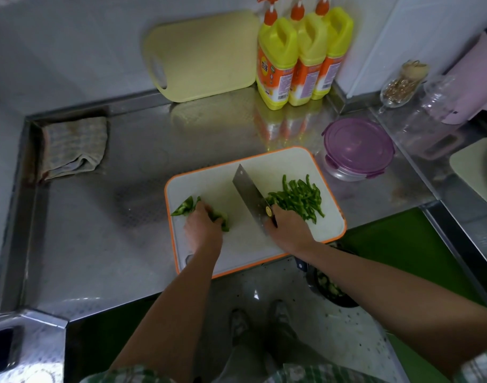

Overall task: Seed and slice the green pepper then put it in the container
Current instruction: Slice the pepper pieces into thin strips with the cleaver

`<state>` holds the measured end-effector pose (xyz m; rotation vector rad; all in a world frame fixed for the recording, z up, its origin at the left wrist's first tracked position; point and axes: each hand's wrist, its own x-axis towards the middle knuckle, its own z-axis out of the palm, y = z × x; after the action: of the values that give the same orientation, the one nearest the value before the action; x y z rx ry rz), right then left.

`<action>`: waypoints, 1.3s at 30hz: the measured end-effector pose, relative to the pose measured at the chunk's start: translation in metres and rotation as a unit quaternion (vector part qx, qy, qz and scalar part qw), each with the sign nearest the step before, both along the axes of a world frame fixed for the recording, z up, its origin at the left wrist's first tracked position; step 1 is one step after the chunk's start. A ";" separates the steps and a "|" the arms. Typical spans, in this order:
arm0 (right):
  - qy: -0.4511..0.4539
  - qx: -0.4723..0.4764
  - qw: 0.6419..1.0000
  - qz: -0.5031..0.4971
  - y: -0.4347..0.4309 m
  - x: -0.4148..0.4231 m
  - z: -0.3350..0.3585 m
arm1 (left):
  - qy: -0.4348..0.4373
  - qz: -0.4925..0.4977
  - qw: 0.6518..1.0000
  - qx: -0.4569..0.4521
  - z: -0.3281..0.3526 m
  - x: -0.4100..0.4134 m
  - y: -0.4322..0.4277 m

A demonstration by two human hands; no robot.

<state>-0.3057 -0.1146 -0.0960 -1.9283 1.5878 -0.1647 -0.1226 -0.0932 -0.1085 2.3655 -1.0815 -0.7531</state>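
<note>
A white cutting board with an orange rim [305, 158] lies on the steel counter. My left hand [203, 226] grips uncut green pepper pieces [184, 207] at the board's left side. My right hand [287, 226] grips the handle of a cleaver [249, 193], whose blade points away over the middle of the board. A pile of green pepper strips [297, 199] lies at the board's right. The clear container with a purple lid [357, 147] stands shut just beyond the board's far right corner.
Three yellow detergent bottles [303, 59] and a pale yellow board [206, 56] lean on the back wall. A folded cloth [73, 147] lies far left. Glass jars [402, 84] stand far right. A dark bin with green scraps [330, 288] sits on the floor under my right arm.
</note>
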 end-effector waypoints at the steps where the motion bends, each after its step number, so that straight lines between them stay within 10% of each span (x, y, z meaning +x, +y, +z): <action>1: -0.003 -0.001 1.000 -0.001 0.000 0.000 0.000 | 0.028 0.005 1.000 -0.014 0.001 -0.001 -0.001; 5: -0.030 -0.014 0.999 -0.007 0.000 -0.001 0.004 | 0.127 0.028 0.990 -0.055 0.004 -0.014 -0.006; 39: 0.048 -0.006 0.998 0.041 0.005 0.000 0.029 | 0.063 0.029 0.997 -0.025 -0.020 -0.052 -0.012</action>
<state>-0.3061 -0.1092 -0.0666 -2.0346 1.5677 -0.0491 -0.1744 -0.1050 -0.1281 2.2646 -0.9633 -0.8309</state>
